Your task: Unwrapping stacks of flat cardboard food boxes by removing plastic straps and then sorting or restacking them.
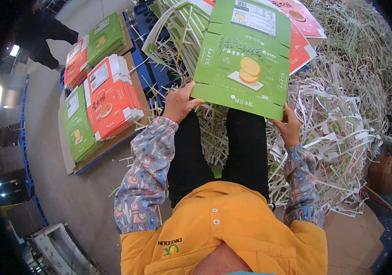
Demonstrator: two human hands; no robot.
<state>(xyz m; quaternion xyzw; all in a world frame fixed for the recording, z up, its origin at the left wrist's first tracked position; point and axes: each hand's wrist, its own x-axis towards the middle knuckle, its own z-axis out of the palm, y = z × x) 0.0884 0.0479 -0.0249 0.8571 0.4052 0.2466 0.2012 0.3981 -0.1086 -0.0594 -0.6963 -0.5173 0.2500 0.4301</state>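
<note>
In front of me is a flat, unfolded green carton sheet (209,68) with a picture of round yellow cakes on it. My left hand (180,103) grips its lower left corner, thumb along the near edge. At the lower right corner my right hand (289,125) pinches the sheet, its fingers partly behind the card. Beyond the sheet lie red carton sheets (302,51) on the right. A bundle of green-and-white cut sheets with open slots (177,39) leans at its left. Whether the sheet is one layer or several I cannot tell.
To the left, stacks of red cartons (113,101) and green cartons (79,126) rest on cardboard over a blue pallet (143,59). Shredded paper strips (342,105) heap up on the right and around my legs. A person in dark clothes (44,34) stands at the far left.
</note>
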